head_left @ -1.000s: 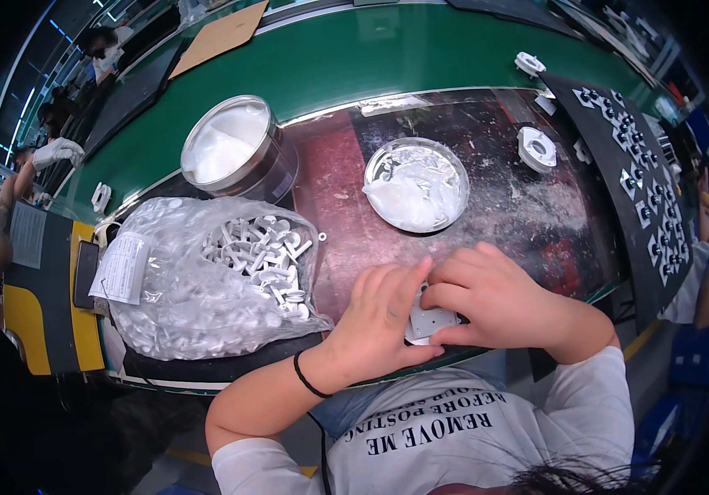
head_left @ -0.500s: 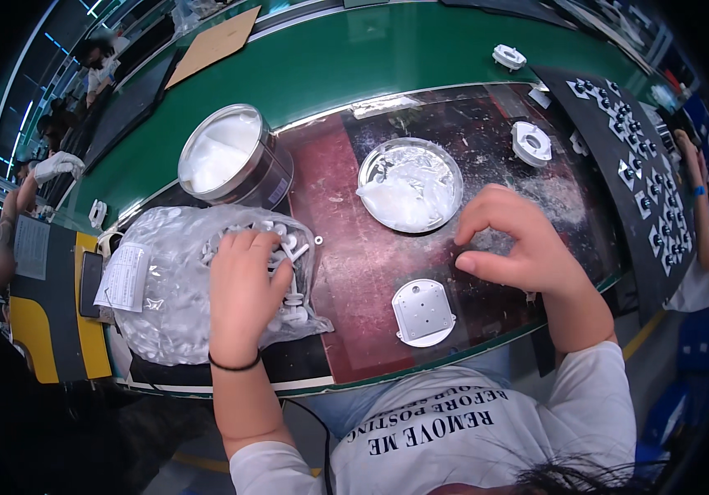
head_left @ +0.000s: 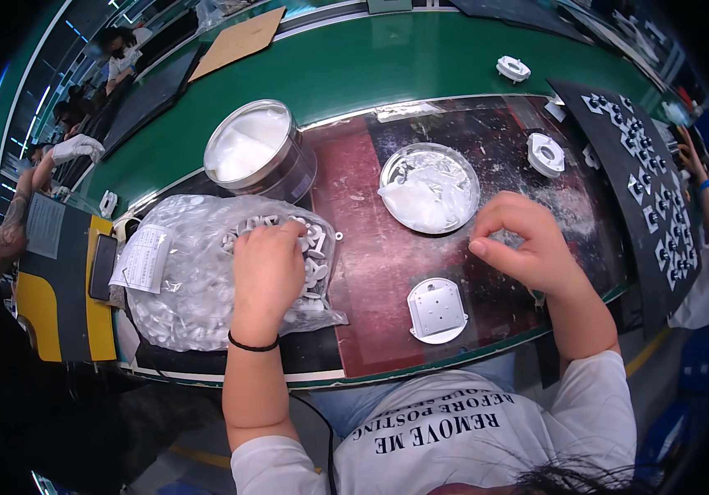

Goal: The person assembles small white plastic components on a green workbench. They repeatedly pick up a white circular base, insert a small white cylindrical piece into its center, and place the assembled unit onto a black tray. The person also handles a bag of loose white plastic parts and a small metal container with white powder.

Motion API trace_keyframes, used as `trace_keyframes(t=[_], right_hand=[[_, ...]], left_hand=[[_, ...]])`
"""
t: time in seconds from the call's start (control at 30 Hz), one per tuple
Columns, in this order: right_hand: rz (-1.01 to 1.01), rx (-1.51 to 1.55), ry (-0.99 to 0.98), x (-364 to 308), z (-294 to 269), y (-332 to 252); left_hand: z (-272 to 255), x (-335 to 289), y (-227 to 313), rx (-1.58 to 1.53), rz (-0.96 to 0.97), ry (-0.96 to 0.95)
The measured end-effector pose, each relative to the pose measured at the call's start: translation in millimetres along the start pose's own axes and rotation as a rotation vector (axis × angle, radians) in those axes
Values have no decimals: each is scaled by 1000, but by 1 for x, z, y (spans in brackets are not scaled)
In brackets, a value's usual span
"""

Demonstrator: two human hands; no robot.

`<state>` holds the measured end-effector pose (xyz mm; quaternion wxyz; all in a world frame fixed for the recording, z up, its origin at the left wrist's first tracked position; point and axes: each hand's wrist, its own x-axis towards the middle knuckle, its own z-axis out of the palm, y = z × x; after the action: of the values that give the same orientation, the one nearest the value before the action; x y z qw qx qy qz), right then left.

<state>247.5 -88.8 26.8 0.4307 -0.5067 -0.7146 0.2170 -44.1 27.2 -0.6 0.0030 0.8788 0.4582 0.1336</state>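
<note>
My left hand (head_left: 270,268) reaches over the mouth of a clear plastic bag (head_left: 193,285), its fingers drawn together among small white plastic parts (head_left: 315,268). Whatever it pinches is hidden. My right hand (head_left: 528,243) hovers above the table's right half, thumb and forefinger curled into a pinch. Nothing can be made out between those fingertips. Just beyond it lies a round shallow dish (head_left: 453,216) with white paste and clear film. Between my hands, close to the near edge, a white rounded plate with small holes (head_left: 438,311) lies flat.
An open tin (head_left: 288,169) of white paste stands behind the bag. White ring-shaped housings (head_left: 545,155) sit at the right and farther back. A black board (head_left: 610,165) bearing rows of small parts flanks the right side. A phone (head_left: 103,266) lies left; other people work at both sides.
My left hand's thumb has come in against its fingers over the bag. On the right hand, the gap between thumb and forefinger has closed. The whole view has shifted slightly.
</note>
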Motion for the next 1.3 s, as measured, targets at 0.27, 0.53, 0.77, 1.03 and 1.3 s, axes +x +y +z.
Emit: trace_keyframes(t=[0.27,0.53,0.77,1.03,1.3], right_hand=[[3,41,-38,-2,2,0],[-249,-67,-152,2,38,4],[-310,3,-167,1,39,4],[-349,-10,-86,1,46,5],[-47,-353,150,12,-2,42]], left_hand=[[-12,1,-1,-645,-153,219],[5,-20,60,-1750,74,-339],[21,-23,64,-1818,111,-274],[25,-28,73,-1806,53,-284],[20,-18,60,-1592,-9,35]])
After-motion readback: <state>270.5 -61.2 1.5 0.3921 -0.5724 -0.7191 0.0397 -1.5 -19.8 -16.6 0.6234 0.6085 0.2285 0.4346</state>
